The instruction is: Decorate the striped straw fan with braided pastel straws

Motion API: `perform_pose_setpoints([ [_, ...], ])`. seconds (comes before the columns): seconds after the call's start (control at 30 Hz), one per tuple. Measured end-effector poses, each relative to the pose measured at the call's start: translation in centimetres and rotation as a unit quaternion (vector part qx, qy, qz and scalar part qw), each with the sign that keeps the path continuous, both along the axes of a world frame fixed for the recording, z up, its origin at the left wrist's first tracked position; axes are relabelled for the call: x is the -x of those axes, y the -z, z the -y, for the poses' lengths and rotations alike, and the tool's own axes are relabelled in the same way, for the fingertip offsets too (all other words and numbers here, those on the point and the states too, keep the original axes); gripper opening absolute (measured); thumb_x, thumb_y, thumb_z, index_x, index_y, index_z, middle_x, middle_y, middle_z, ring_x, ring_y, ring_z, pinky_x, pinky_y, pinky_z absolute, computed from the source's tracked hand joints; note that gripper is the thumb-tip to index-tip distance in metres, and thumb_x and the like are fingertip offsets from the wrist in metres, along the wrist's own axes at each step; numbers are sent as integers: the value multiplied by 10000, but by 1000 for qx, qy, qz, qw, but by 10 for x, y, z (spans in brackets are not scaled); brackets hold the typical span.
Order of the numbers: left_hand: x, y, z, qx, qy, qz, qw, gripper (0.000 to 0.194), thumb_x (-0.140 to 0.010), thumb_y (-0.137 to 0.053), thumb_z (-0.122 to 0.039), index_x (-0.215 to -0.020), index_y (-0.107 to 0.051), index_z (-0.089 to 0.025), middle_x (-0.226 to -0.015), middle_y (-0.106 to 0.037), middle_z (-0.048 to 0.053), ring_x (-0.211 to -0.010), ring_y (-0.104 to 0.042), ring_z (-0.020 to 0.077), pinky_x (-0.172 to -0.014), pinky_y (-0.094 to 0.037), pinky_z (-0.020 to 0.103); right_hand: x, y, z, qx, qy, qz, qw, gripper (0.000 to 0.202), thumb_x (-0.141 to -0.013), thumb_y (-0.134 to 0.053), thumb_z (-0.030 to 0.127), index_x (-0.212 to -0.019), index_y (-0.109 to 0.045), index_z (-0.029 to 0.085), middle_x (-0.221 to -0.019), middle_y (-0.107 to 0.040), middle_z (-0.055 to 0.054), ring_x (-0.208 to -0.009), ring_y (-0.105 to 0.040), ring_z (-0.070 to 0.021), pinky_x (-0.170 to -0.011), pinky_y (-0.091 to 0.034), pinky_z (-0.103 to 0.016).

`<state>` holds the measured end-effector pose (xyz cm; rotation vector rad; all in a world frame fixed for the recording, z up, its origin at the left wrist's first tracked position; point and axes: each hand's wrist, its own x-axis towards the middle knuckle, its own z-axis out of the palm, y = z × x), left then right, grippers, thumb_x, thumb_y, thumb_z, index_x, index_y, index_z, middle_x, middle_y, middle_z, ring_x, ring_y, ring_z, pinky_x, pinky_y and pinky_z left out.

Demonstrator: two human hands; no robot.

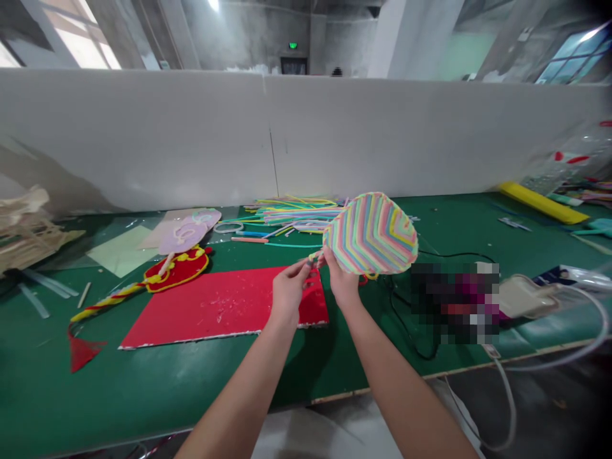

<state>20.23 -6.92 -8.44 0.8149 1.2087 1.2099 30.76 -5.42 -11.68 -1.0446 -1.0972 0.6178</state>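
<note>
Left fingers: your left hand (288, 287) has thumb and fingertips closed in a pinch on the short, twisted pastel handle (315, 257).
Right fingers: your right hand (342, 277) is closed on the fan's lower left edge, just beside the left fingertips; its fingers behind the fan are hidden.
Fan: the rounded, fuzzy fan with pastel chevron stripes (370, 236) tilts up and to the right from both sets of fingers, above the table.
Board: the flat red board with a ragged white edge (215, 309) lies below and left of your fingers.
Stems: a loose bundle of thin, fuzzy pastel stems (296, 211) lies beyond your fingertips.
Left of your fingers: a red fuzzy piece edged in yellow (179, 271), with a twisted handle and red tassel (83, 352); a lilac fuzzy piece (184, 234) touches it.
Right of your fingers: a black cable (412, 341), then, farther out, a yellow bar (542, 203).
Under everything: the green tabletop (157, 395).
</note>
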Motion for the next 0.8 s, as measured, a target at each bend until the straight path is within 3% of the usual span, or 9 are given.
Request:
perform_pose_setpoints([
  [0.1,-6,8,-1,30,-22,138,990,173,-645,-663,-170,-812,-675,-130,-809,-692,67,-697,-628,101,-656,-453,195,5,-5,-3,23,-21,-130,991,291,-714,-572,462,-706,-605,173,-668,-614,-16,-615,-564,-151,-683,-486,-329],
  [0.2,-9,15,-3,-17,-24,158,987,191,-640,-671,-198,-819,-671,-133,-816,-694,59,-759,-626,109,-723,-454,208,7,-10,-4,37,-52,-228,972,270,-677,-623,431,-724,-587,168,-615,-573,7,-558,-528,-124,-582,-480,-286],
  [0.33,-1,18,-4,-123,-11,20,992,264,-674,-643,-274,-903,-664,-143,-855,-695,54,-838,-619,152,-804,-453,272,4,-14,-5,67,-111,-295,947,269,-643,-670,380,-796,-596,170,-604,-537,26,-532,-495,-95,-501,-449,-233],
  [0.47,20,11,-9,-193,41,-117,973,230,-701,-606,-306,-865,-673,-159,-858,-695,48,-843,-618,175,-814,-455,297,1,-15,-5,105,-178,-338,918,239,-614,-707,338,-732,-594,163,-569,-500,43,-495,-457,-65,-454,-412,-197],
  [0.67,61,-4,-26,-199,250,-202,926,163,-700,-605,-290,-773,-670,-160,-747,-682,36,-723,-608,143,-723,-454,252,-1,-14,-1,138,-247,-295,913,223,-592,-726,306,-662,-575,158,-471,-424,73,-425,-372,-51,-418,-376,-205],
  [0.8,78,-20,-34,-175,408,-248,861,177,-714,-574,-296,-800,-659,-167,-726,-664,29,-683,-586,138,-673,-441,244,1,-12,3,144,-274,-237,921,226,-577,-733,293,-643,-566,156,-471,-444,63,-434,-392,-66,-401,-369,-214],
])
